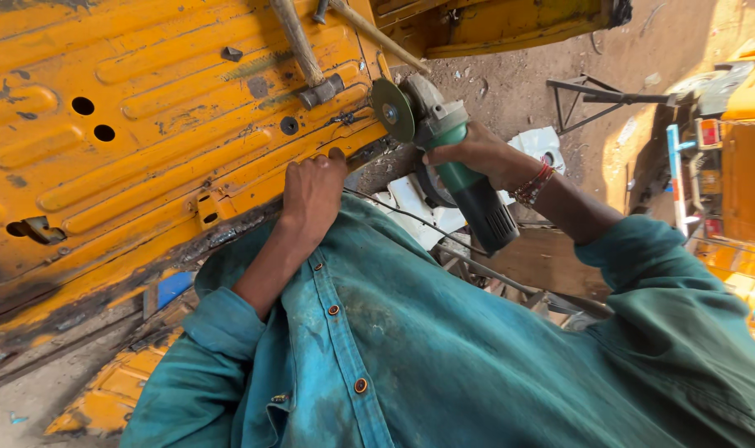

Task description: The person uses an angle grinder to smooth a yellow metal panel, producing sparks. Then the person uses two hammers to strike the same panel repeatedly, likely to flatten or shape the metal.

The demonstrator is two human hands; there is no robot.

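right hand (pixel 477 153) closed around the green-and-black body of a handheld angle grinder (pixel 456 166), gripping it just behind the grey gear head. the grinder's dark round disc (pixel 392 109) sits right at the lower edge of the big chipped yellow ribbed sheet-metal panel (pixel 128 124), near its corner; can't tell if disc actually touches the metal. red thread bracelets (pixel 533 184) on the right wrist. left hand (pixel 312 189) curled shut, fingers (pixel 326 159) hooked on the rusty blackened bottom rim of the same panel, just left of the disc, hand and disc near but apart. thin black power cord (pixel 410 217) runs from under the left hand toward the grinder tail. person wears a stained teal button-up work shirt (pixel 444 357), sleeves pushed up on the left forearm. wooden-handled hammer with grey metal head (pixel 311 70) lies on the panel above the left hand, head close to the disc. second thin wooden stick (pixel 377 37) crosses beside it. panel has two round black holes (pixel 93 119) at left and a smaller one (pixel 288 125) near the hammer head. dusty brown dirt ground (pixel 518 83) behind, with a dark metal angle-iron frame (pixel 593 95) on it. white scrap pieces (pixel 419 207) under the grinder. more yellow painted parts (pixel 747 99) at far right.
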